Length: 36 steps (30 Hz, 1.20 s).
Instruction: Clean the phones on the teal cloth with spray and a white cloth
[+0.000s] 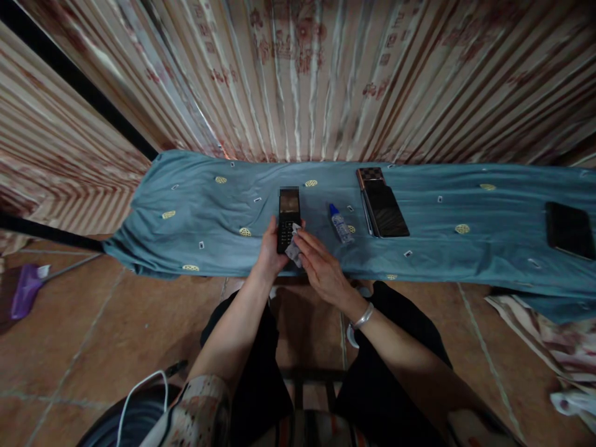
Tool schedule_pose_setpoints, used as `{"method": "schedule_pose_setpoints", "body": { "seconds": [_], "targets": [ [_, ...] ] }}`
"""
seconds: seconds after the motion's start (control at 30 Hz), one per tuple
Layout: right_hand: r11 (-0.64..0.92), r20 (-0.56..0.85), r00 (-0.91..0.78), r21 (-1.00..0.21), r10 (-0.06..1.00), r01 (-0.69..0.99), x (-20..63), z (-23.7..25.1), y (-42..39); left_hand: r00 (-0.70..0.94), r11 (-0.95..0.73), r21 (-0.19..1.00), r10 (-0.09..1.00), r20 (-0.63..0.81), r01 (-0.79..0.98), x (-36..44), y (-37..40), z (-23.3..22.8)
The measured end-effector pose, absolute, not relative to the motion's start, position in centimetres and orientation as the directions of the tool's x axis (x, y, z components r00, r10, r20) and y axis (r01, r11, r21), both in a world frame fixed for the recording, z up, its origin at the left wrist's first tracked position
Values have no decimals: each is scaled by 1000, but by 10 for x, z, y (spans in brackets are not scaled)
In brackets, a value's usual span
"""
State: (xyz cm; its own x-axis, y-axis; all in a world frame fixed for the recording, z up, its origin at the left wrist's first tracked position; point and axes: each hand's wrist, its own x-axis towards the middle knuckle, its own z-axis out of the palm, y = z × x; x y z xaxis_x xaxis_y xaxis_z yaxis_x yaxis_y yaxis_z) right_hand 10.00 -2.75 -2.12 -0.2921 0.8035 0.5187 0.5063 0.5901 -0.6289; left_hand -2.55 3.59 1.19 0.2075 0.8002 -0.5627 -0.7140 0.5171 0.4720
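My left hand is closed around a black keypad mobile phone, held upright with its small screen and buttons facing me. Pinched in my right hand is a crumpled pale grey cloth, pressed against the lower right of the keypad. Part of the keys is hidden behind the cloth and fingers. Just right of my hands, a small clear bottle with a blue cap lies on the blue patterned sheet.
Farther right lie a dark smartphone against a checked-top item, and a black flat device near the edge. Pleated curtains hang behind. A purple broom head is on the tiled floor at left.
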Motion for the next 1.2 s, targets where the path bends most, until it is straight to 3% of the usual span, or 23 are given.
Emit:
{"method": "schedule_pose_setpoints", "body": {
  "seconds": [0.23,0.53,0.8,1.0,1.2],
  "targets": [
    [636,559,-359,-446,747,629,105,-22,-23,231,538,452,787,-573,-712,-19,33,10],
    [687,601,-415,-336,683,644,94,-20,-28,344,628,336,712,-612,-702,-12,27,8],
    [683,581,-398,-431,710,589,95,-20,-26,295,547,450,805,-515,-706,-22,30,8],
    [623,597,-251,-568,762,539,98,-19,-26,257,507,430,817,-516,-747,-19,30,9],
    [453,488,-68,-737,870,501,106,-22,-15,190,498,446,797,-573,-743,-13,27,11]
  ]
}}
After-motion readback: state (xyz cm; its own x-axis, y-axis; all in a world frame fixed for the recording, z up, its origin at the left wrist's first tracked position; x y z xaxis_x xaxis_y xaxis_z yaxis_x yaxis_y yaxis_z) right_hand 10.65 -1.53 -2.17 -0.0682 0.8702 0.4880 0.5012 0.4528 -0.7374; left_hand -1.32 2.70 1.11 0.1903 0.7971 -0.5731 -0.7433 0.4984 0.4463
